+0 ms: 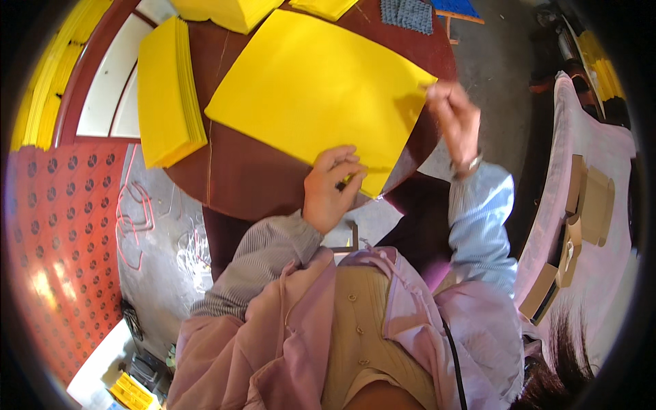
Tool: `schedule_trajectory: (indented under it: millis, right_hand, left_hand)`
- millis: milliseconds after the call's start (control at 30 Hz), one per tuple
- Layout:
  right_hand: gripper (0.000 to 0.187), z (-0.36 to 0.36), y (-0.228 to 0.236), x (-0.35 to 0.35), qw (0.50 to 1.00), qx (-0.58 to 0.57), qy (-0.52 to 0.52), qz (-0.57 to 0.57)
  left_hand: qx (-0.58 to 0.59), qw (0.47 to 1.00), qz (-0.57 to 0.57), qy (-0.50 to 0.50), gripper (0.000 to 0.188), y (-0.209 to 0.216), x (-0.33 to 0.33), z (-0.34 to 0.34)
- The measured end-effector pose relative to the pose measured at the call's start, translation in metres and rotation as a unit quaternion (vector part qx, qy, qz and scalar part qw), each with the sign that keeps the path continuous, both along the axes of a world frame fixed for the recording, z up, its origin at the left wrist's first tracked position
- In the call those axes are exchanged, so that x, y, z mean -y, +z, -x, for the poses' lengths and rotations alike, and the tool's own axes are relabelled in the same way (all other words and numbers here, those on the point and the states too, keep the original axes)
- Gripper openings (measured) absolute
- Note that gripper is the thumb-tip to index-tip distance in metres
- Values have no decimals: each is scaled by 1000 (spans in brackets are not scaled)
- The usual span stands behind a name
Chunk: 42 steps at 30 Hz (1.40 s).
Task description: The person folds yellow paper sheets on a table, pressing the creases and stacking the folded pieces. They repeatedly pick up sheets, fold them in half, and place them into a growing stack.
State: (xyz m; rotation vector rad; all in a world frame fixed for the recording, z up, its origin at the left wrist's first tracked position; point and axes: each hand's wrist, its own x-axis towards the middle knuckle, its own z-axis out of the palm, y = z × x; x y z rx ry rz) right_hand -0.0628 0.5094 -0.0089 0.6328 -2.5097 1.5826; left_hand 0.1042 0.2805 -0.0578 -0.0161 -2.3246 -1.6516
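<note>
A large yellow sheet [321, 82], apparently felt or soft foam, lies aslant on the round dark-red table [256, 179]. Its right corner is pinched in my right hand [456, 123], slightly raised, with a shadow on the sheet beside it. My left hand [331, 188] rests at the near edge, fingers loosely curved over the surface and the thumb a little apart from them. The sheet's near corner reaches the table's rim between my hands. To the left stands a thick stack of folded yellow pieces [171, 92].
More yellow stacks [229, 10] sit at the table's far side, with grey-blue textured pieces [408, 15] at far right. A pink-covered surface [605, 253] holding open cardboard boxes [594, 205] stands at right. On the left are a red patterned panel [61, 246] and loose cables [137, 212].
</note>
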Motion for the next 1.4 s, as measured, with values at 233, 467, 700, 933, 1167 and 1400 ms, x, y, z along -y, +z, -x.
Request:
schedule_trajectory:
  millis: [233, 467, 700, 933, 1167, 1400]
  right_hand:
    - [30, 228, -59, 26, 896, -253, -139, -339]
    - [21, 248, -67, 25, 889, -213, -216, -343]
    - [36, 212, -36, 19, 958, -149, -162, -186]
    - [11, -49, -5, -7, 995, -34, 88, -12]
    - [33, -138, -17, 20, 981, -127, 112, -98]
    - [22, -122, -21, 16, 968, -156, 157, -117]
  left_hand:
    - [39, 999, -3, -19, 16, 9, 2, 1]
    - [18, 999, 13, -37, 17, 12, 7, 3]
    - [3, 1000, -1, -16, 14, 6, 4, 5]
    - [-1, 1000, 9, -9, 17, 2, 9, 4]
    - [33, 999, 1, -21, 18, -1, 13, 9]
    - [40, 999, 0, -18, 18, 1, 12, 10]
